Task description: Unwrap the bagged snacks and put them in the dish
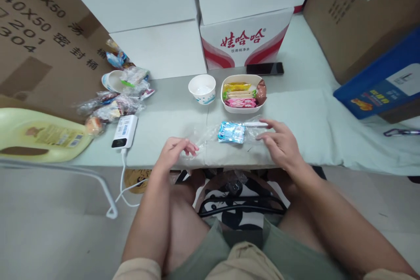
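Note:
My left hand (177,152) is at the table's front edge, its fingers curled together on the loose end of a clear plastic bag (210,134). A blue and white printed packet (231,132) lies in or on this plastic. Just right of the packet is a slim white stick-like piece (254,124). My right hand (280,143) has its index finger at the end of that piece, the thumb apart below it near the plastic. Behind them stand a paper bowl (202,89) and a white tub (244,108) with pink, yellow and brown packets and wooden sticks.
A black phone (265,68) lies by a white carton (246,43). To the left are a white power bank (124,131) with a cable, wrapped snacks (114,109), a tipped paper cup (112,81) and a yellow jug (42,134). A blue box (387,76) stands at right.

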Demonstrator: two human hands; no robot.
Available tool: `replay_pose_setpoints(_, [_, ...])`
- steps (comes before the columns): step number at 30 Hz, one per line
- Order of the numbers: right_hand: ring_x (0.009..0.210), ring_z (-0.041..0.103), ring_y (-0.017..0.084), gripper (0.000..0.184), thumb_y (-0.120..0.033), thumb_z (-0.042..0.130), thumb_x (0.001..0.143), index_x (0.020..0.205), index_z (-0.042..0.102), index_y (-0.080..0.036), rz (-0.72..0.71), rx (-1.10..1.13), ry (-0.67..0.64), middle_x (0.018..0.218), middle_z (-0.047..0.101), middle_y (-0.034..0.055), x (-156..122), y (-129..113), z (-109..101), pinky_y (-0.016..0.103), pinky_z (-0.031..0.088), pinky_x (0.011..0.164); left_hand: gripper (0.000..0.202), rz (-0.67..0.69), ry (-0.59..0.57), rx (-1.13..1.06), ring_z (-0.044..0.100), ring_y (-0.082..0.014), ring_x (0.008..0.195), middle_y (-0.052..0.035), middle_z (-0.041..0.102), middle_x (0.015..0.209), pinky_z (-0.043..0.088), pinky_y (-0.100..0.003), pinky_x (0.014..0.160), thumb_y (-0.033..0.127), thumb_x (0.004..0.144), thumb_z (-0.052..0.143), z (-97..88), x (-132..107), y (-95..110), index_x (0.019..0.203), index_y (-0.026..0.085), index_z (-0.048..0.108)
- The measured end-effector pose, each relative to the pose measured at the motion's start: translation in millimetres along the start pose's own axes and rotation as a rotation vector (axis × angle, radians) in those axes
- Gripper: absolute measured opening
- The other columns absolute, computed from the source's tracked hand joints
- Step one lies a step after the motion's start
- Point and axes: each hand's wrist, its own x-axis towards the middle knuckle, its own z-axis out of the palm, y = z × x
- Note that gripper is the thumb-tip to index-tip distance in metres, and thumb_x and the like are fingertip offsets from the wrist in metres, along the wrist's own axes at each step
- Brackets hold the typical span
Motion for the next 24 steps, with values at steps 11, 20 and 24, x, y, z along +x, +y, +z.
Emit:
replay_pose_setpoints(11, [0.067, 0.067, 0.022, 0.032, -0.029, 0.045, 0.096, 0.113, 0.072, -0.026, 0.023, -0.2, -0.76, 0.081, 0.076, 0.0059, 8.4, -27.9, 16.7, 0.031, 0.038, 0.06, 0.03, 0.059, -0.057, 0.57, 0.063, -0.0262, 0.114, -0.0106, 0.068, 0.121, 0.049, -0.041, 0.103, 0.033, 0.082, 0.064, 33.0, 45.0, -1.5, 0.108, 0.019, 0.069])
replay_pose_setpoints(20, [0.078, 0.061, 0.023, 0.022, -0.031, 0.054, 0.093, 0.083, 0.072, -0.025, 0.05, -0.465, -0.387, 0.087, 0.07, 0.0085, 5.1, -26.5, 30.8, 0.033, 0.037, 0.06, 0.02, -0.298, 0.101, -0.074, 0.045, -0.0086, 0.045, 0.0015, 0.063, 0.072, 0.037, -0.022, 0.047, 0.037, 0.088, 0.053, 63.9, 50.4, 12.3, 0.078, 0.02, 0.056])
replay_pose_setpoints(24, [0.103, 0.06, 0.027, 0.018, -0.02, 0.055, 0.091, 0.097, 0.073, -0.024, -0.031, -0.379, -0.256, 0.106, 0.072, 0.0096, 12.9, -24.5, 43.5, 0.04, 0.043, 0.084, 0.021, -0.433, 0.058, -0.316, 0.037, -0.0047, 0.04, -0.0004, 0.072, 0.089, 0.025, -0.02, 0.039, 0.036, 0.086, 0.055, 71.4, 50.1, 21.8, 0.076, 0.021, 0.045])
